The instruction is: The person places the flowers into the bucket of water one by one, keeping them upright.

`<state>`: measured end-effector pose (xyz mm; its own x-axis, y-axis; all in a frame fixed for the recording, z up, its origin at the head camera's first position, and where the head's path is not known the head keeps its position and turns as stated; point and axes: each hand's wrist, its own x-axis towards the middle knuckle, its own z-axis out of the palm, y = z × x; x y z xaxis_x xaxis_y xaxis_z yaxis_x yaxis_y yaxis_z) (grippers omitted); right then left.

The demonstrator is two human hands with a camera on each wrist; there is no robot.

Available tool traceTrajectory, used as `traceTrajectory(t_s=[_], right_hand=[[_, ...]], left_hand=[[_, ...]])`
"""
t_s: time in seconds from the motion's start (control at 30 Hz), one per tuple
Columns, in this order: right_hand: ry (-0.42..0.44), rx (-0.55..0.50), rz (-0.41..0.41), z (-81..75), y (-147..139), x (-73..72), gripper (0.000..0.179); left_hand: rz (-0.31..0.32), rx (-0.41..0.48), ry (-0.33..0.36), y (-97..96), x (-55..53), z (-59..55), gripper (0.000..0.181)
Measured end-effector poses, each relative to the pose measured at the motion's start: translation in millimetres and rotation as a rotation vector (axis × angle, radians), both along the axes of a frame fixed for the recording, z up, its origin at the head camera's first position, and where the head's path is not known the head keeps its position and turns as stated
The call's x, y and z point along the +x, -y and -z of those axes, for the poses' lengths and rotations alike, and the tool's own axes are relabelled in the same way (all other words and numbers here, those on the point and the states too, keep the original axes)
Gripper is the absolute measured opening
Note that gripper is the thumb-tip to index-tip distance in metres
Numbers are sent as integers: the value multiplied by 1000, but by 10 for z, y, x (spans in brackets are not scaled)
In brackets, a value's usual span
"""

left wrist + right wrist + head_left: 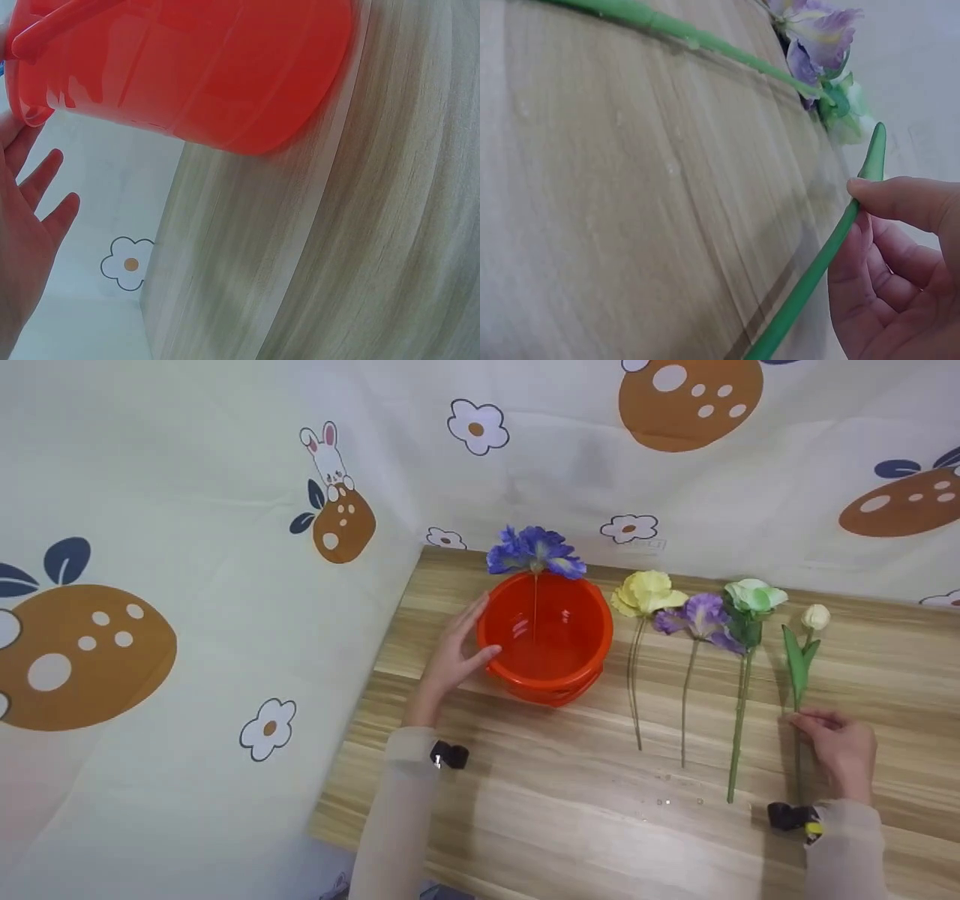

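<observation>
A red bucket stands on the table with a blue-purple iris upright in it. My left hand rests against the bucket's left rim, thumb lying at the edge. In the left wrist view several fingers are straight and spread beside the bucket wall. My right hand pinches the green stem of a white tulip between thumb and forefinger. In the right wrist view the stem slants over the table, casting a shadow; the bloom is out of sight there.
Between bucket and tulip lie a yellow flower, a purple iris and a pale green flower, stems toward me. Small clear droplets dot the wooden table. A printed cloth hangs behind and to the left.
</observation>
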<state>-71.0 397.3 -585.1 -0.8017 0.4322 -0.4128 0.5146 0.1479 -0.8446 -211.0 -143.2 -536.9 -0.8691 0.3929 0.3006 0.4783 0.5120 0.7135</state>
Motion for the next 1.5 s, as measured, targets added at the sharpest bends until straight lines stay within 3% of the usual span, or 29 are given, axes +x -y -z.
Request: traceTrajectory(t_s=[0.4,0.63,0.9,1.5], right_hand=[[-23,-5,34,-164,84,-18,10],[-139,-208,119,-327,187,-33,11],[-292,-309,186,-520,359,-76,10],[-496,-336,197,-967,792,-162,13]], left_hand=[[-15,-18,-7,2,0,1,77],[-26,-11,11,1,5,10,74],[-18,9,17,-3,3,19,73],[-35,3,24,-4,-1,24,74]])
